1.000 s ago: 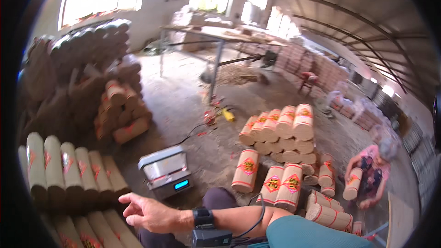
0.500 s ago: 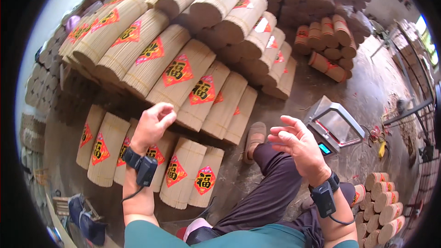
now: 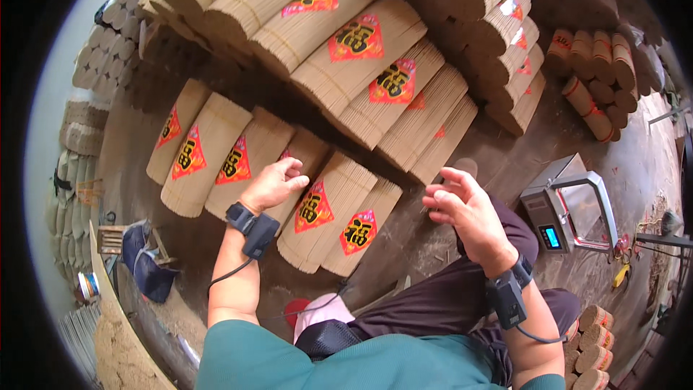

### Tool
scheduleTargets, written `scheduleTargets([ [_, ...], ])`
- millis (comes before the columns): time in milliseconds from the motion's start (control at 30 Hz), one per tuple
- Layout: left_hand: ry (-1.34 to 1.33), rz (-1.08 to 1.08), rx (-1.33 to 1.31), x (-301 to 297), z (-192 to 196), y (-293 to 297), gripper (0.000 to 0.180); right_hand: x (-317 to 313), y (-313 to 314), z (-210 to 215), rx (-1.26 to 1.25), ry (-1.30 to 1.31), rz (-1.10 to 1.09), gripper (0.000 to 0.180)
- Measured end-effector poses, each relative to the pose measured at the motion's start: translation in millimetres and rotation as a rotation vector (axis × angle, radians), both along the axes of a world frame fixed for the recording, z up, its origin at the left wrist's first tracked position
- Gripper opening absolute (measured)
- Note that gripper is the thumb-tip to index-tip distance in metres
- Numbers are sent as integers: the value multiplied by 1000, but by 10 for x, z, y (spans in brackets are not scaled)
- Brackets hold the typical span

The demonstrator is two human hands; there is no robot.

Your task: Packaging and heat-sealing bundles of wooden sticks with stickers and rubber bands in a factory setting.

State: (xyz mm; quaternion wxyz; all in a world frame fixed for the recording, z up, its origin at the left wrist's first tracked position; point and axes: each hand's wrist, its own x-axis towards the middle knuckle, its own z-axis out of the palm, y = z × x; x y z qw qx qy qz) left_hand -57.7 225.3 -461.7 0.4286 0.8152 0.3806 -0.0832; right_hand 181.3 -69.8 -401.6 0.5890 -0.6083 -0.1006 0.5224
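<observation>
My left hand [image 3: 273,186] hovers over the near row of thin-stick bundles, its fingers loosely bent and apart, with nothing in them. Below and beside it lies a tan stick bundle [image 3: 343,186] bearing a red diamond label; an end bundle [image 3: 332,261] lies to its right. My right hand [image 3: 469,220] is held in the air above my knee, fingers spread and empty. Beyond it, to the right, stands a metal device [image 3: 559,206] with a grey frame and a small lit blue display. Both wrists wear a black strapped box.
A higher stack of labelled bundles [image 3: 361,72] fills the far side. Smaller round bundles are piled at the far right [image 3: 593,65] and near right [image 3: 595,336]. At the left, a dark blue cloth item [image 3: 144,263] lies by a wooden piece. Yellow-handled pliers [image 3: 621,274] lie on the floor.
The view has swung toward the lower left, so the bundles and device appear shifted. My left hand has come lower, over the near row, its fingers looser. My right hand stays raised and empty.
</observation>
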Motion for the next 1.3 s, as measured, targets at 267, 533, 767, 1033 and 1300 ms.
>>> scheduleTargets([
  [267, 39, 224, -38, -778, -1564, -222, 76, -578, 612, -386, -265, 129, 185, 55],
  [533, -3, 274, 132, -586, -1980, -286, 76, -909, 929, -1253, -552, -9, 400, 62],
  [767, 43, 298, -10, -617, -1866, -322, 75, -962, 993, -1449, -618, 52, 635, 71],
  [1033, 61, 346, -37, -410, -1309, -564, 78, -828, 819, -1802, -486, 257, 687, 94],
  [1300, -104, 98, -911, -287, -1509, -481, 116, -1037, 722, -2004, -560, 225, 338, 93],
])
